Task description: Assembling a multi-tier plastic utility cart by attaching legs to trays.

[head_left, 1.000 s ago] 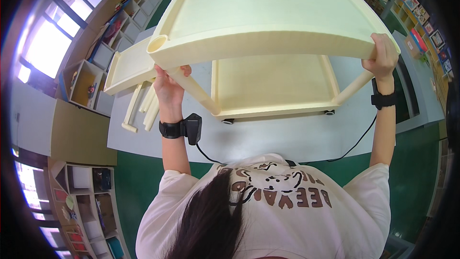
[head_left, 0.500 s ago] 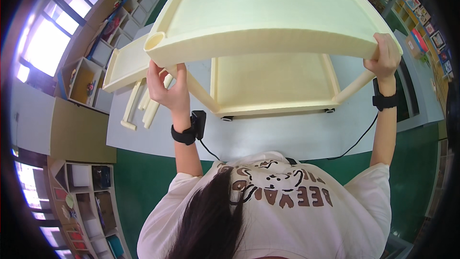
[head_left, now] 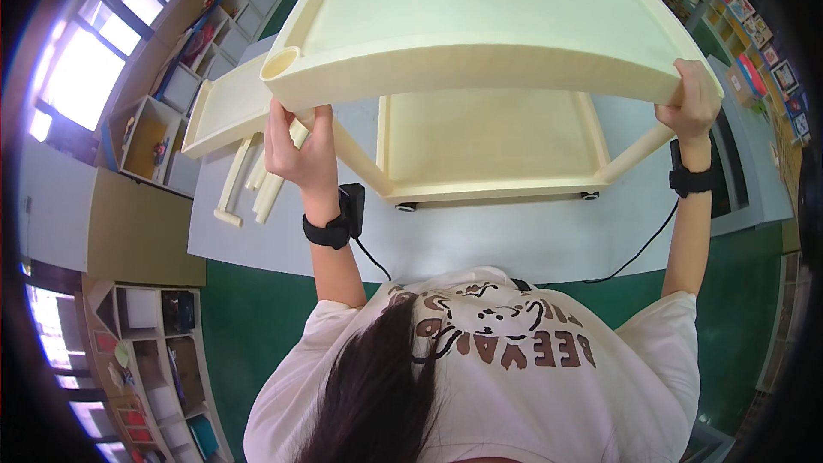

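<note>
A cream plastic cart stands before me, its upper tray point(head_left: 471, 69) raised above a lower tray point(head_left: 489, 146) on slanting posts, such as the right post point(head_left: 634, 154). My left hand point(head_left: 300, 150) is closed at the upper tray's near left corner, just below a round socket point(head_left: 281, 63). Its fingertips are partly hidden under that corner, near the top of the left post point(head_left: 362, 163). At the near right corner my right hand point(head_left: 690, 107) grips the tray edge, fingers over the rim. Small black casters point(head_left: 406, 207) show under the lower tray.
A grey-white table point(head_left: 480, 240) carries the cart. To the left lie another cream tray point(head_left: 230, 107) and several loose cream tubes point(head_left: 231, 184). Black wristbands point(head_left: 326, 231) with cables sit on both wrists. Shelves point(head_left: 154, 326) stand beyond at the left.
The upper tray's near left corner has risen slightly, and my left hand has moved up a little with it, its fingers drawn closer in. My right hand keeps its grip, shifted slightly right.
</note>
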`<state>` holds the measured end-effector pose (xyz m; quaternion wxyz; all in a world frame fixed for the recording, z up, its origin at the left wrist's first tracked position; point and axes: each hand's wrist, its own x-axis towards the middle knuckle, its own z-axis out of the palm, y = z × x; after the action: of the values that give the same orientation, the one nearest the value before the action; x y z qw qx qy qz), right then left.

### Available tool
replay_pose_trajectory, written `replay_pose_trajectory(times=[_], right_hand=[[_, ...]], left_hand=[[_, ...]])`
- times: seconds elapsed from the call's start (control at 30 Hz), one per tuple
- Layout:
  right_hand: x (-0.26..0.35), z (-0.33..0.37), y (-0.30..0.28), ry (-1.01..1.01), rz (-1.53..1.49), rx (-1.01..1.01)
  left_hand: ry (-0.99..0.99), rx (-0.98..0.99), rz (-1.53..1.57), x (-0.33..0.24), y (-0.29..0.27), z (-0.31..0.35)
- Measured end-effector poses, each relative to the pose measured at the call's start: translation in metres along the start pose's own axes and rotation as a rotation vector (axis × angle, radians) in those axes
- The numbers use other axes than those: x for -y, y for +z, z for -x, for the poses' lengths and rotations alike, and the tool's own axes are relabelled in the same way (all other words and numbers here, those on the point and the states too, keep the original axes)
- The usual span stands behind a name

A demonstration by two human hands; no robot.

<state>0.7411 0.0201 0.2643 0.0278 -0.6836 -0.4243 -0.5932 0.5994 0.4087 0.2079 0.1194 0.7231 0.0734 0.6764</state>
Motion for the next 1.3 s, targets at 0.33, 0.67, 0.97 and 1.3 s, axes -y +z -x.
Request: replay_pose_trajectory(times=[0.33,0.67,0.97,1.3], right_hand=[[-0.003,0.002,0.002,-0.039,0.005,-0.025],[-0.003,0.005,0.003,-0.059,0.034,-0.033],[-0.008,0.012,0.002,-0.015,-0.002,-0.009],[-0.002,0.008,0.005,0.007,-0.015,-0.016]], left_hand=[[-0.746,0.291,0.865,0.000,0.002,0.013],[-0.796,0.327,1.184,0.007,0.000,0.016],[-0.977,0.347,1.363,0.021,-0.004,0.015],[-0.754,0.220,1.253,0.005,-0.002,0.007]])
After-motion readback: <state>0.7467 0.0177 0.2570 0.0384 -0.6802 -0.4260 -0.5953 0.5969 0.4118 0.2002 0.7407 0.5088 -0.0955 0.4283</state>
